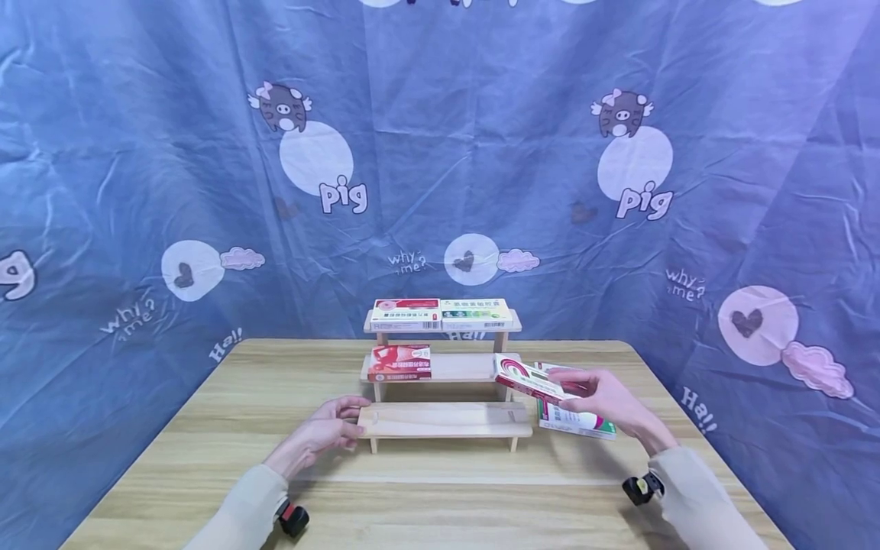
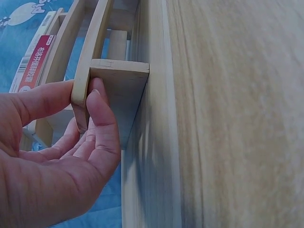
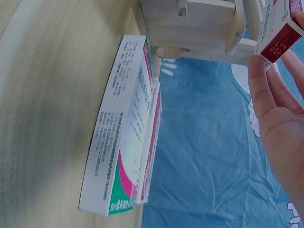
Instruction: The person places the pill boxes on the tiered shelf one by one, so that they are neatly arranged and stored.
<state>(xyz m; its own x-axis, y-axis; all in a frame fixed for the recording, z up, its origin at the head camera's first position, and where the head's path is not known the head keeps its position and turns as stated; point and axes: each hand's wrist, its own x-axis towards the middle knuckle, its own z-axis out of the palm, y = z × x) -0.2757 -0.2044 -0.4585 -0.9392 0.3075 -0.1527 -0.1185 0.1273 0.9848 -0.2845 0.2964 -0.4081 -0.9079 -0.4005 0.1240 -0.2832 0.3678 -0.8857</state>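
Note:
A three-tier wooden rack (image 1: 443, 422) stands on the table, stepping up toward the back. My left hand (image 1: 323, 432) pinches the left end of its lowest board; in the left wrist view the thumb and fingers (image 2: 104, 114) clasp the board's end. My right hand (image 1: 605, 399) holds a white and dark-red medicine box (image 1: 528, 377), tilted, at the right end of the middle tier. The right wrist view shows fingertips under one end of this box (image 3: 280, 35). A red medicine box (image 1: 400, 363) lies on the middle tier's left half.
On the top tier lie a red-and-white box (image 1: 406, 315) and a white-and-green box (image 1: 476, 314), side by side. Right of the rack, a white, green and magenta box (image 3: 114, 128) lies on the table (image 1: 385, 512), another box (image 3: 151, 147) beside it. A blue patterned cloth (image 1: 440, 168) hangs behind.

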